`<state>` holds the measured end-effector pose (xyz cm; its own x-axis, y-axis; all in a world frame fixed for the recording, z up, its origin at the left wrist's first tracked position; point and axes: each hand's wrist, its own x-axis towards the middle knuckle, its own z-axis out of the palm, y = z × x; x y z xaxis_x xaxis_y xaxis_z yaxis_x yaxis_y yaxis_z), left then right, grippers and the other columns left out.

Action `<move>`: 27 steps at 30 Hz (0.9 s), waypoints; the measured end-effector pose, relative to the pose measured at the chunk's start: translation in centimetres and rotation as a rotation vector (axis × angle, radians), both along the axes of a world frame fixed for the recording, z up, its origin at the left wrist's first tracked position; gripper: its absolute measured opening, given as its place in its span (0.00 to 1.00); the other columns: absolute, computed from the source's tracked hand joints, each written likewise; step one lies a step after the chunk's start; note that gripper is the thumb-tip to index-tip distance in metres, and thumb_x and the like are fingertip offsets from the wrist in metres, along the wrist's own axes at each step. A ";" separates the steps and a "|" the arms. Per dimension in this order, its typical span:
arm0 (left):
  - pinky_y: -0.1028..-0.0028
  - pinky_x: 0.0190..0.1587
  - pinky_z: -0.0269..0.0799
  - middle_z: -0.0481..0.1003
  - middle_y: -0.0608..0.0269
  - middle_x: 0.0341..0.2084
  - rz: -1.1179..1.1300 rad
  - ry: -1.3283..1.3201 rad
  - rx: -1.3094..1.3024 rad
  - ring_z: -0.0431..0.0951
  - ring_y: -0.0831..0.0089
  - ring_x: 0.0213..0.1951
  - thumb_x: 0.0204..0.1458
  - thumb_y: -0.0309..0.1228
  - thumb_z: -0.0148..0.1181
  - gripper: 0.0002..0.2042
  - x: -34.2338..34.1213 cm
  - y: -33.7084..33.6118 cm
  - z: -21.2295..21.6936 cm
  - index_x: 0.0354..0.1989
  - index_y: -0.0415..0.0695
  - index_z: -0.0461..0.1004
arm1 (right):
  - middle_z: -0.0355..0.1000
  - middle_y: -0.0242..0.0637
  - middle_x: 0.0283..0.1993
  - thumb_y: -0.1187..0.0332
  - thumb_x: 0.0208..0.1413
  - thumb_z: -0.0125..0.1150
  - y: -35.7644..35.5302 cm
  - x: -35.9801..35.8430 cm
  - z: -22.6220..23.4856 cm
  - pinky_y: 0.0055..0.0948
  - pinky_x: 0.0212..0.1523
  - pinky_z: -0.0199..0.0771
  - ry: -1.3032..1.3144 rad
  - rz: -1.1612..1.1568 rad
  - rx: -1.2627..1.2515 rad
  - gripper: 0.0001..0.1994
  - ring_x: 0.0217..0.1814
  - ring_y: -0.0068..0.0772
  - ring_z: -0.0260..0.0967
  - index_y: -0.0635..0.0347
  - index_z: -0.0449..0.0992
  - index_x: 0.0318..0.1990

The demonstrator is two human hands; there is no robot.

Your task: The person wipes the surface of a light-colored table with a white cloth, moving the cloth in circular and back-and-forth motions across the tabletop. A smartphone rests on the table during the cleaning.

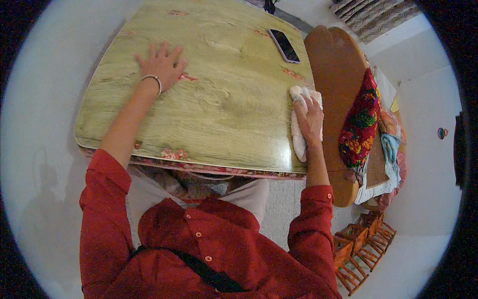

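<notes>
My left hand lies flat with its fingers spread on the left part of a table. The tabletop is yellowish green with a wood-grain look and small red flower prints. At the table's right edge, my right hand presses on a white cloth, the fingers resting over it. Part of the cloth lies at the very rim. Farther back on the right side sits a phone with a dark screen, apart from both hands.
Right beside the table stands brown wooden furniture with a red floral cushion and piled fabrics on it. Several small wooden stools or racks stand at the lower right. A patterned curtain hangs at the far right.
</notes>
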<state>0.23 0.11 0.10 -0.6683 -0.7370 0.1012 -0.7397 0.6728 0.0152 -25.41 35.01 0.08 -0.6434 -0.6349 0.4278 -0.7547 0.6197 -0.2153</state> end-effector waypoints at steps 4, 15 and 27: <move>0.33 0.61 0.35 0.46 0.62 0.69 -0.017 0.004 0.047 0.42 0.52 0.69 0.59 0.55 0.36 0.27 0.2 -0.3 -0.2 0.66 0.66 0.53 | 0.60 0.50 0.63 0.55 0.54 0.56 0.9 4.4 0.7 0.53 0.62 0.50 0.014 0.132 0.028 0.22 0.64 0.56 0.54 0.51 0.71 0.55; 0.33 0.62 0.33 0.45 0.62 0.69 -0.016 0.014 0.035 0.41 0.53 0.69 0.59 0.54 0.37 0.27 0.1 0.0 -0.1 0.67 0.66 0.51 | 0.54 0.51 0.67 0.52 0.58 0.50 8.3 7.9 0.0 0.59 0.61 0.49 -0.004 -0.100 0.080 0.24 0.67 0.59 0.50 0.47 0.66 0.60; 0.33 0.61 0.36 0.47 0.63 0.69 -0.020 0.003 0.021 0.43 0.54 0.69 0.58 0.55 0.37 0.26 0.3 -0.6 -0.4 0.66 0.66 0.53 | 0.55 0.48 0.66 0.55 0.56 0.54 2.5 9.8 0.6 0.63 0.65 0.39 -0.050 0.097 0.048 0.22 0.69 0.61 0.46 0.48 0.69 0.58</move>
<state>0.50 -0.49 -0.35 -0.6824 -0.7257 0.0878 -0.7263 0.6867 0.0315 -15.57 37.49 0.67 -0.5974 -0.7146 0.3640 -0.8009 0.5546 -0.2259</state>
